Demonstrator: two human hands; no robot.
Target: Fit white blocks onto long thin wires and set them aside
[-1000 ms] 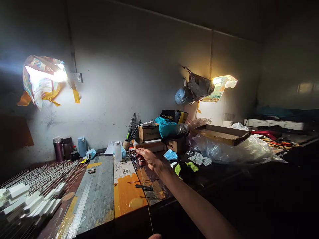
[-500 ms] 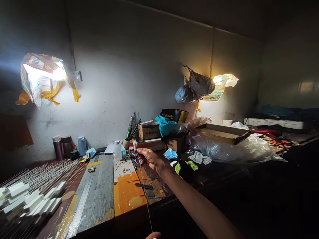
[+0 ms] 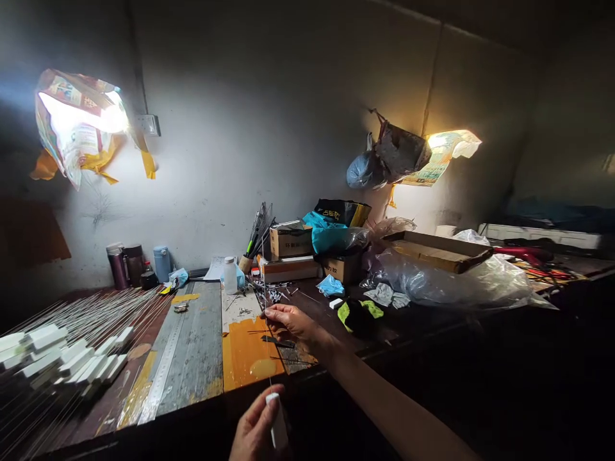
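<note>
My left hand is closed round a white block at the bottom centre, in front of the bench edge. A thin rod rises from the top of that block. Higher up, my right hand pinches this rod between thumb and fingertips, above the orange patch of the bench. Dark thin strips lie on the bench behind and below my right hand. At the left, several white blocks with long thin rods are heaped together.
A steel ruler lies on the grey board. Behind stand a white bottle, flasks and small cardboard boxes. To the right are a blue mask, a plastic bag and an open carton.
My left hand has risen into view with the white block. My right hand appears slightly lower, still on the rod, which now stands more upright. The camera view has shifted.
</note>
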